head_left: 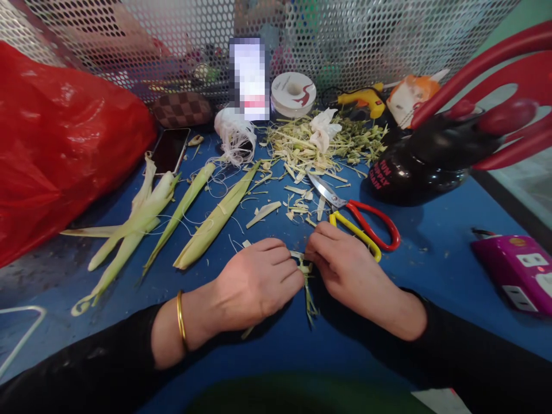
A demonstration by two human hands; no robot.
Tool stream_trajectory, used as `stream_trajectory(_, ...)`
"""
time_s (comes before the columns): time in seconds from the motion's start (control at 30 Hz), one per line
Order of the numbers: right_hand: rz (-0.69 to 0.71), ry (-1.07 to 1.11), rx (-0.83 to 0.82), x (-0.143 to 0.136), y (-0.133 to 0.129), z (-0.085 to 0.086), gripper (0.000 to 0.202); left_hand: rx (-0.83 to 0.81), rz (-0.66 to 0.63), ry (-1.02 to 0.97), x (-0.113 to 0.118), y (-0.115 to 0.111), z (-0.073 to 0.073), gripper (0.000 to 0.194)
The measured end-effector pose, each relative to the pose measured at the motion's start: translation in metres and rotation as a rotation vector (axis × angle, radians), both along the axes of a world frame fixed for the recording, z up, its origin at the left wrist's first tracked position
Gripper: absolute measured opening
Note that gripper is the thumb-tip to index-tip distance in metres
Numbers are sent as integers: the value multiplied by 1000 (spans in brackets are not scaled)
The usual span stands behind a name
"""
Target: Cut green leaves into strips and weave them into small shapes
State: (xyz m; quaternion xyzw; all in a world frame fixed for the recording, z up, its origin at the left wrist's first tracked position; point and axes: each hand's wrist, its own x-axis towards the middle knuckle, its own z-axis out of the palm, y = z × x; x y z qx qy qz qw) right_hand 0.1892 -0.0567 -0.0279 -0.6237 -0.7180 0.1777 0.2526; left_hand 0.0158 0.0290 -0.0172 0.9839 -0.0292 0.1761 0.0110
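Left hand [261,279]: your grip curls closed on a plant piece [305,268]
Right hand [351,270]: your grip pinches it
Plant piece: pale top, thin green strands [309,298] below, between your hands over the bench [267,356]

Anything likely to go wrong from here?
1. The scissors lie right beside the right hand; a careless move might knock them.
2. Loose white thread trails among the pale green stalks, so it may snag or tangle.
3. The small green piece between the right and left hand looks thin and might tear.
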Motion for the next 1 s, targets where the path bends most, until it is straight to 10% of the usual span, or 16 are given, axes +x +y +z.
stream_trajectory(0.27,5,30,6,2,2,-1,23,-116,53,1,-1,1,-4,29)
stream_trajectory(1.0,-42,193,40,-3,2,-10,25,-1296,411,-100,2,3,-18,7)
